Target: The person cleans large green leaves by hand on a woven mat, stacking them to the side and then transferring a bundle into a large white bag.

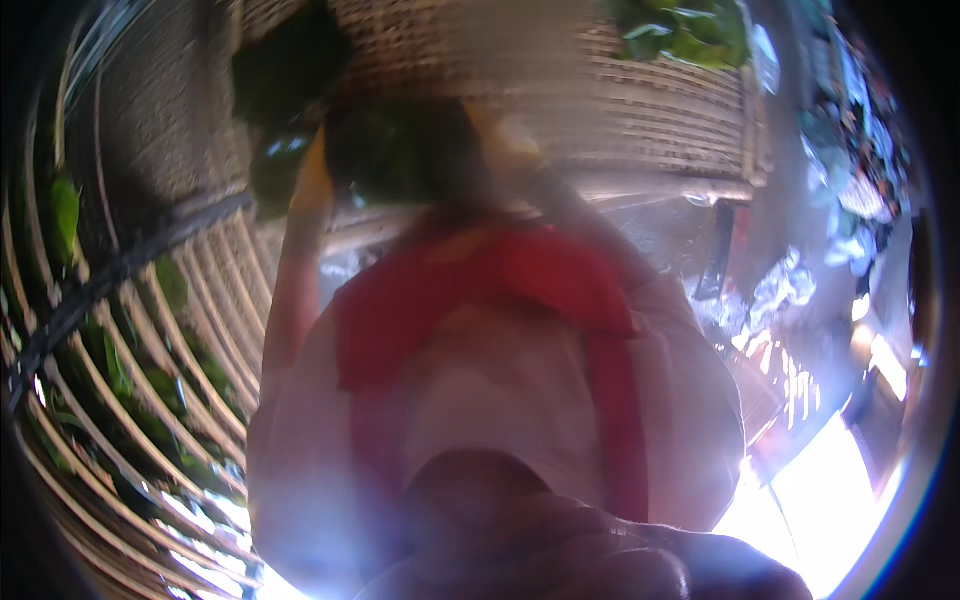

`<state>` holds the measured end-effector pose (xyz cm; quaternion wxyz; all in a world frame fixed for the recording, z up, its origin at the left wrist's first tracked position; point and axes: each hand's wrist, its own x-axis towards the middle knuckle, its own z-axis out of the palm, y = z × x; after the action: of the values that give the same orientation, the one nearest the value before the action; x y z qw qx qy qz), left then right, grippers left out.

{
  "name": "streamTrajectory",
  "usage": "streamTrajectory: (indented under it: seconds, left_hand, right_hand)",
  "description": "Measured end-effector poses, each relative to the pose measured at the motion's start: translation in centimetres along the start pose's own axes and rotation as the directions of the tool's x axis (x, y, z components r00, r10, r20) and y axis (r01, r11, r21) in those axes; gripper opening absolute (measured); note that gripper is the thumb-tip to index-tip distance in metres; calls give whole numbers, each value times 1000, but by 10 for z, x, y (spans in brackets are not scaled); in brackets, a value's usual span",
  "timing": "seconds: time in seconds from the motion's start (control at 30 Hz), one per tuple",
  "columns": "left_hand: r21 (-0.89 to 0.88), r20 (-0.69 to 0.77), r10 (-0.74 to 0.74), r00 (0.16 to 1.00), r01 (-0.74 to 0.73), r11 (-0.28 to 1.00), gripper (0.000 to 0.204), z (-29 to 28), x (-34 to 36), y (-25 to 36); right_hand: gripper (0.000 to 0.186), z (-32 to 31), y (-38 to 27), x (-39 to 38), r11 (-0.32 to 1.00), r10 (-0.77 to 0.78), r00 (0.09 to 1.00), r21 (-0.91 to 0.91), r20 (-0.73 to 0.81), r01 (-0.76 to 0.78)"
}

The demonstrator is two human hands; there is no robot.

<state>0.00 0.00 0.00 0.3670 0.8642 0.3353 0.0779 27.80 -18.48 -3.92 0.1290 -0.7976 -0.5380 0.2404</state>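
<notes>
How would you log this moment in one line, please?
left hand: at dark leaves | right hand: opposite side | grip: too blurred | woven surface: bright leaves, upper right

Motion blur smears the left hand and right hand, edged in warm yellow light, while the dark leaves between them sink into shadow and the woven mat beyond lies in dim, softer light. Harsh white glare burns out the opening low and to the right of the hands, with bluish haze veiling the pale shirt below them. To their lower left, bright patches break through slats bowed by fisheye distortion toward a blackened rim.
</notes>
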Motion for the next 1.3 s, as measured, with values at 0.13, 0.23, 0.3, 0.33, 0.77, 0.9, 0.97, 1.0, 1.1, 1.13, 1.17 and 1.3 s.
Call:
streamTrajectory:
  seconds: [0.13, 0.23, 0.3, 0.33, 0.77, 0.9, 0.97, 1.0, 1.1, 1.13, 1.17, 1.3]
  left_hand:
    - [308, -112, -121, 986, 150, 939, 80, -21, 7, 64]
    - [87, -16, -205, 979, 206, 975, 95, -4, 20, 91]
    - [108, 19, -77, 997, 74, 991, 97, 8, 27, 99]
    - [-8, 39, -70, 997, 70, 998, 87, 15, 31, 103]
    - [-815, -88, 432, 897, -314, 486, 41, 122, 149, 192]
    - [-968, 208, 299, 932, 240, -74, 35, 122, 150, 184]
    - [-957, 256, 206, 944, 278, -82, 31, 87, 136, 187]
    - [-970, 219, 211, 953, 189, 154, 32, 83, 135, 172]
    - [-908, 204, 228, 952, 97, 407, 36, 57, 124, 188]
    - [-901, 175, 248, 953, 54, 431, 37, 50, 118, 192]
    - [-879, 89, 320, 943, -77, 471, 36, 47, 115, 184]
    - [-909, 176, 214, 961, 76, 409, 40, 37, 103, 160]
  right_hand:
    - [45, -96, 24, -3, 990, -113, 805, -135, -583, 41]
    - [34, -146, 138, 13, 861, 135, 661, -242, -738, -447]
    - [29, -163, 206, 26, 734, 289, 629, -255, -721, -629]
    - [27, -172, 217, 30, 748, 336, 620, -199, -709, -633]
    - [21, -192, 29, -18, 667, -112, 740, 503, -663, 550]
    - [29, -205, 18, -18, 352, 84, 932, 886, -352, 302]
    - [31, -190, 37, -4, 273, 5, 823, 793, -568, 545]
    - [33, -177, 28, -5, -1, 24, 897, 897, -442, 442]
    - [30, -159, 22, -17, 475, -125, 948, 821, -294, 317]
    - [29, -153, 23, -20, 615, -181, 948, 723, -260, 316]
    - [27, -132, 32, -16, 395, -177, 948, 863, -264, 314]
    - [22, -104, 55, -4, 68, -75, 936, 935, -344, 349]
